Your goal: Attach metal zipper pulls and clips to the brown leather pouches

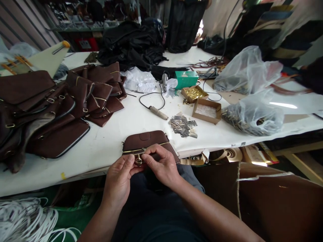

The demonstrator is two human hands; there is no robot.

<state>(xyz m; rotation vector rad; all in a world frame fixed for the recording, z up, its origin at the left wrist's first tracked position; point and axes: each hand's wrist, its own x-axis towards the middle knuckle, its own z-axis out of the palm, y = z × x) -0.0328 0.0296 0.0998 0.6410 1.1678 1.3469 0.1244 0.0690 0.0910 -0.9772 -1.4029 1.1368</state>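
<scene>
A small brown leather pouch (148,140) with a brass zipper lies at the near edge of the white table (121,141). My left hand (118,179) and my right hand (163,166) meet at its front. Both pinch a small brass fitting (138,159) just below the zipper, with fingers curled and pressed together. The right hand also rests on the pouch's lower edge. A pile of flat grey metal plates (183,126) lies just beyond the pouch.
A heap of brown leather bags (50,107) fills the table's left. Two small cardboard boxes (207,109), one with gold hardware (193,93), a green box (186,79), a corded tool (158,112) and plastic bags (252,116) lie to the right. White cord (27,218) is piled at lower left.
</scene>
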